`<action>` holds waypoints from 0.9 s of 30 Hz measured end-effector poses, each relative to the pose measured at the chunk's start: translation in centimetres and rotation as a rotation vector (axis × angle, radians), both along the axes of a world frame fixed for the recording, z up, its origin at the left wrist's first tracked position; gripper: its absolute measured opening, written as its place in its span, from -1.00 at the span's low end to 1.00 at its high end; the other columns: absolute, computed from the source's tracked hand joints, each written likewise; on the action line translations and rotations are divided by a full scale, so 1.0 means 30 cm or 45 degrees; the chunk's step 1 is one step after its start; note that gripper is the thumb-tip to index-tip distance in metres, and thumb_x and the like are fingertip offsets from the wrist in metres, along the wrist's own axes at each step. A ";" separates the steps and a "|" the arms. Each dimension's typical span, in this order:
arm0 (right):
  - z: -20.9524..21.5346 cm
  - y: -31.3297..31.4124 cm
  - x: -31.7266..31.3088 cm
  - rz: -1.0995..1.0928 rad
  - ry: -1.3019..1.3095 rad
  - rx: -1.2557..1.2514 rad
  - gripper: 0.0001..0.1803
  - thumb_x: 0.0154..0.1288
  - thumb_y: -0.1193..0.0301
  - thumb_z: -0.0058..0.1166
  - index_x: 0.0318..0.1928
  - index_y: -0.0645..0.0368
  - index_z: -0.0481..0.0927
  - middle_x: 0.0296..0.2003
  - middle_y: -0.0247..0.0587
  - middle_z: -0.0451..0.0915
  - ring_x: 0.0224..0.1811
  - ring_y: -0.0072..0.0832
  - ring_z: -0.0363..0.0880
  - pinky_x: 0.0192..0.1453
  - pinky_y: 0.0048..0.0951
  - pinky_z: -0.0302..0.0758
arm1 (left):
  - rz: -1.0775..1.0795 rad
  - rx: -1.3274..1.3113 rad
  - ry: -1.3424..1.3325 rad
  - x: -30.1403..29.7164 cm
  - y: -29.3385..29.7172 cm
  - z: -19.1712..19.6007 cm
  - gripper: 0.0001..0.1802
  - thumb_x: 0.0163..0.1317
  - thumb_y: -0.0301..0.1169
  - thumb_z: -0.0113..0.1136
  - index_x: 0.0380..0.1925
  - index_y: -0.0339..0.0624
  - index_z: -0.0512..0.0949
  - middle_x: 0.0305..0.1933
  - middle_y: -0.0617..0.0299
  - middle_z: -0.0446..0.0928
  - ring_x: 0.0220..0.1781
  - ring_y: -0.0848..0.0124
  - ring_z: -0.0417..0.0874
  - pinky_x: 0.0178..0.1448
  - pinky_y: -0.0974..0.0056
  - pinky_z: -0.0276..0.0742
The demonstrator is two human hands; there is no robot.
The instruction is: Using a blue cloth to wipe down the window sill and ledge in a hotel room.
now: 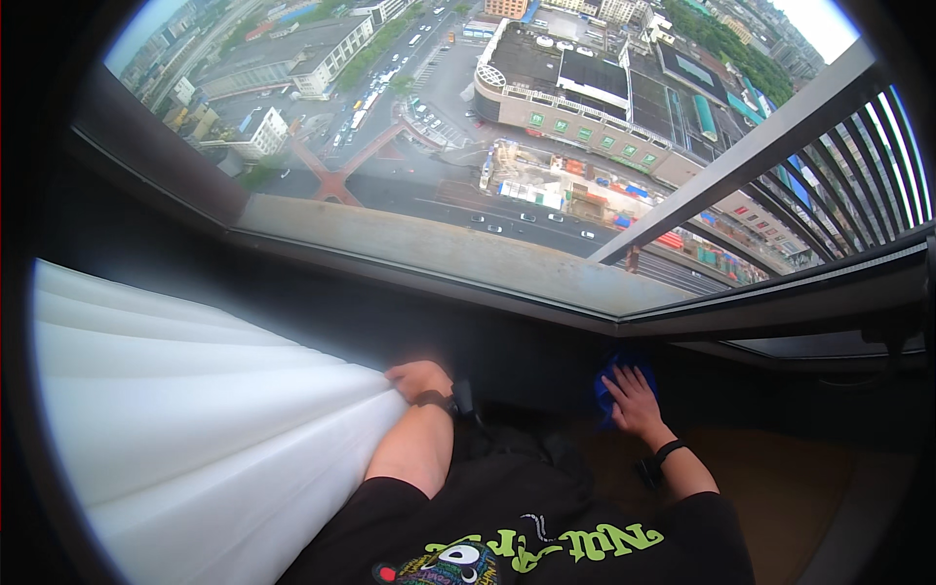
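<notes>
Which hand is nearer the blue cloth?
Right. The right hand rests on the blue cloth, covering part of it. The left hand is apart from it, off to the left at the edge of the white curtain.

ahead is the window, curtain left, cloth right, seemingly on a ledge.

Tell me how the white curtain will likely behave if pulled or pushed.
The white curtain is probably floppy: it falls in long, soft folds. Pulled, it would likely gather, since those folds narrow toward the left hand. Pushed at one spot, so broad a sheet may crumple there rather than shift whole.
</notes>
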State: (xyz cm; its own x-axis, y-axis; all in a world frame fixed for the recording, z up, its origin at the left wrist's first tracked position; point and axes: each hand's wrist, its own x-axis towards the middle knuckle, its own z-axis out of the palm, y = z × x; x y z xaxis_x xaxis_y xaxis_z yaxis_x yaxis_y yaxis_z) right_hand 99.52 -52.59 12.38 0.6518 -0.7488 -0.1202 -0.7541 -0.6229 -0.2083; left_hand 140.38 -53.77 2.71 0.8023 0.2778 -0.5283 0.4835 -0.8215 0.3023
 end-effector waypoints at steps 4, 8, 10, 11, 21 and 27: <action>-0.001 0.045 -0.093 -0.511 -0.052 -0.099 -0.32 0.12 0.40 -0.11 0.33 0.19 0.31 0.39 0.10 0.19 0.44 0.05 0.12 0.53 0.02 -0.05 | 0.229 -0.132 0.119 -0.009 -0.033 0.127 -0.46 0.49 -0.18 -0.41 0.28 -0.36 0.18 -0.02 -0.11 0.60 -0.06 0.02 0.68 0.07 0.15 0.63; -0.051 0.063 -0.054 -0.843 -0.037 -0.240 -0.33 0.19 0.40 -0.17 0.36 0.21 0.25 0.42 0.10 0.13 0.47 0.03 0.06 0.54 0.00 -0.08 | 0.178 -0.088 -0.077 0.038 0.031 -0.084 -0.39 0.50 -0.09 -0.45 0.04 -0.46 0.41 -0.11 -0.15 0.63 -0.11 -0.02 0.68 0.08 0.14 0.59; -0.101 0.078 0.001 -1.068 0.021 -0.332 -0.33 0.21 0.40 -0.18 0.38 0.21 0.23 0.44 0.09 0.09 0.48 0.02 0.03 0.54 -0.01 -0.10 | 0.212 -0.096 -0.104 -0.010 -0.031 0.038 -0.31 0.49 -0.05 -0.46 -0.12 -0.49 0.52 -0.15 -0.16 0.64 -0.13 -0.04 0.68 0.07 0.13 0.58; -0.120 0.073 0.041 -1.189 0.057 -0.334 -0.33 0.24 0.39 -0.19 0.39 0.22 0.20 0.44 0.11 0.07 0.50 0.02 0.00 0.55 -0.01 -0.13 | 0.277 -0.108 -0.104 -0.031 -0.050 0.131 -0.27 0.49 -0.03 -0.46 -0.20 -0.50 0.57 -0.18 -0.17 0.65 -0.15 -0.04 0.68 0.07 0.13 0.58; -0.090 0.016 0.467 -0.609 -0.059 -0.286 -0.33 0.18 0.32 -0.07 0.33 0.25 0.31 0.34 0.15 0.24 0.41 0.02 0.16 0.51 0.02 -0.02 | 0.296 -0.177 0.000 -0.014 -0.037 0.191 -0.27 0.49 -0.01 -0.48 -0.13 -0.47 0.56 -0.08 -0.15 0.63 -0.07 -0.01 0.66 0.06 0.16 0.60; -0.032 -0.046 0.585 -0.078 -0.259 -0.193 -0.35 0.11 0.31 0.05 0.27 0.14 0.41 0.32 0.08 0.31 0.36 -0.04 0.26 0.47 0.00 0.09 | 0.356 -0.283 0.151 -0.025 -0.054 0.274 -0.32 0.50 -0.05 -0.50 0.11 -0.46 0.41 0.03 -0.11 0.59 -0.02 0.00 0.65 0.12 0.17 0.58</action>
State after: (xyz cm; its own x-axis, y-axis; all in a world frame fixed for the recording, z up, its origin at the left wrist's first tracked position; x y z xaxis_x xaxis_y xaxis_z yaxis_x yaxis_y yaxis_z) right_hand 117.06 -53.98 11.41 0.6036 -0.7873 0.1254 -0.7437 -0.6128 -0.2673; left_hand 139.64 -55.38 10.94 0.6415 0.3452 -0.6851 0.7220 -0.5736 0.3870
